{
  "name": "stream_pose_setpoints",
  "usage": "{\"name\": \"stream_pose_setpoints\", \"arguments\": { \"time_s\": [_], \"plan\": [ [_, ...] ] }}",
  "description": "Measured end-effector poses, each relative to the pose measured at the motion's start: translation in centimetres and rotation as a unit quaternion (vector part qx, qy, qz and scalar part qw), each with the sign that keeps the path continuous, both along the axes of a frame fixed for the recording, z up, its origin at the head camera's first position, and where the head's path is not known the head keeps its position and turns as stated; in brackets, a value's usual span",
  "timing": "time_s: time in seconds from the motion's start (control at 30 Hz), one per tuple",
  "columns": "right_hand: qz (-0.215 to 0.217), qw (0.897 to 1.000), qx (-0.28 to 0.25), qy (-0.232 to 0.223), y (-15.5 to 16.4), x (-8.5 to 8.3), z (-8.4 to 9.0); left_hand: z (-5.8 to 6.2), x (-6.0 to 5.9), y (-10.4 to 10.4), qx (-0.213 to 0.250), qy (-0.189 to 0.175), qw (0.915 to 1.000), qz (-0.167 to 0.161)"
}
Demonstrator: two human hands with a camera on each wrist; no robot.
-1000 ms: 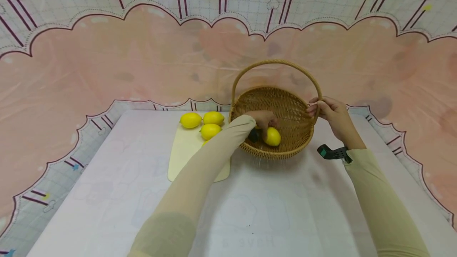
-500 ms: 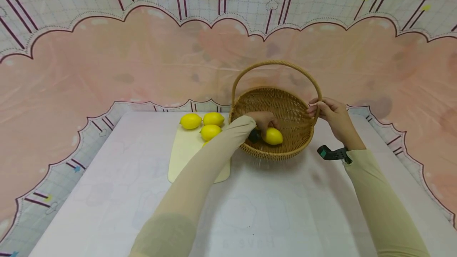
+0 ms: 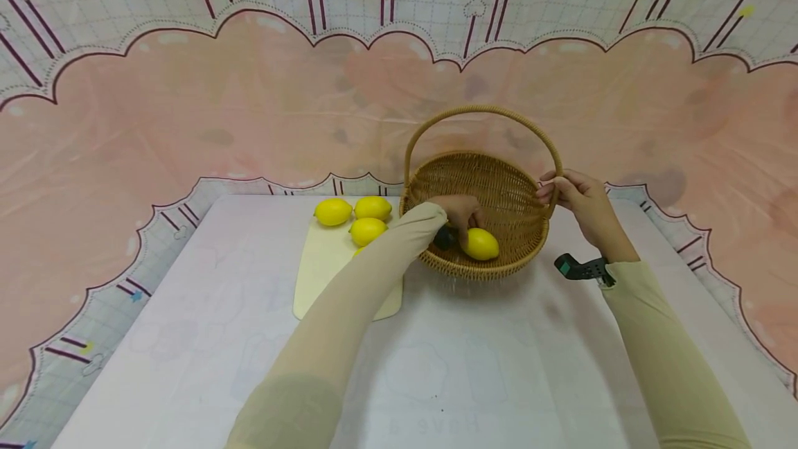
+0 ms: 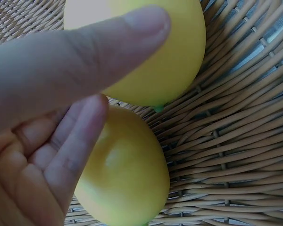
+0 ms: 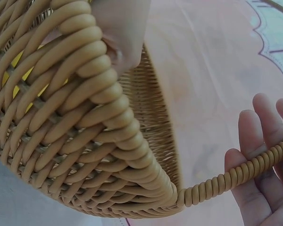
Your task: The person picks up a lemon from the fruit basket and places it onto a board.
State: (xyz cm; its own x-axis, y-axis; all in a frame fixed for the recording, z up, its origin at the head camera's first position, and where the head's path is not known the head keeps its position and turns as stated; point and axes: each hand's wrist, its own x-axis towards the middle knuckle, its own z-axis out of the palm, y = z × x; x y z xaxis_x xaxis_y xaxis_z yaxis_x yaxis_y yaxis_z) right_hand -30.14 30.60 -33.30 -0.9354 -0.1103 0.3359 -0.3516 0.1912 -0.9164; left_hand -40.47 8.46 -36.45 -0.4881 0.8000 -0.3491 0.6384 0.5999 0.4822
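Observation:
A woven wicker basket (image 3: 492,192) with an arched handle (image 3: 483,109) stands tilted, its mouth facing me. Inside it, my left hand (image 3: 460,212) is beside a yellow lemon (image 3: 481,244). The left wrist view shows two lemons in the basket: my thumb (image 4: 146,21) lies across the upper lemon (image 4: 179,56), and my loosely bent fingers are against the lower lemon (image 4: 132,169). Whether the thumb presses on its lemon cannot be told. At the basket's right side, my right hand (image 3: 580,199) holds the handle, its fingers (image 5: 250,132) behind the wrapped cane.
Left of the basket lies a cream cutting board (image 3: 318,276). Several lemons (image 3: 368,232) rest on and around its far end, one partly behind my left sleeve (image 3: 349,310). A patterned cloth (image 3: 280,109) hangs behind the white table (image 3: 499,366).
The lemon by my left hand has shifted a little to the right inside the basket. My left hand has moved only slightly; the right hand and basket stay in place.

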Motion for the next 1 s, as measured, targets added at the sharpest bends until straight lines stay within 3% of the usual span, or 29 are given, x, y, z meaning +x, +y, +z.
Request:
{"name": "stream_pose_setpoints", "arguments": {
  "time_s": [0.23,0.67,1.0],
  "plan": [
    [-0.004,1.0,0.002,-0.001,-0.01,-0.03,0.01,-0.23,-0.23,0.18,-0.01,0.007,0.9999,-0.011],
    [-0.008,1.0,0.01,-0.001,0.01,-0.12,0.02,-0.31,-0.39,0.13,-0.034,-0.034,0.9987,-0.016],
    [-0.006,1.0,0.01,-0.001,-0.12,-0.12,0.24,-0.12,0.08,-0.13,-0.043,-0.021,0.9988,0.007]
  ]
}}
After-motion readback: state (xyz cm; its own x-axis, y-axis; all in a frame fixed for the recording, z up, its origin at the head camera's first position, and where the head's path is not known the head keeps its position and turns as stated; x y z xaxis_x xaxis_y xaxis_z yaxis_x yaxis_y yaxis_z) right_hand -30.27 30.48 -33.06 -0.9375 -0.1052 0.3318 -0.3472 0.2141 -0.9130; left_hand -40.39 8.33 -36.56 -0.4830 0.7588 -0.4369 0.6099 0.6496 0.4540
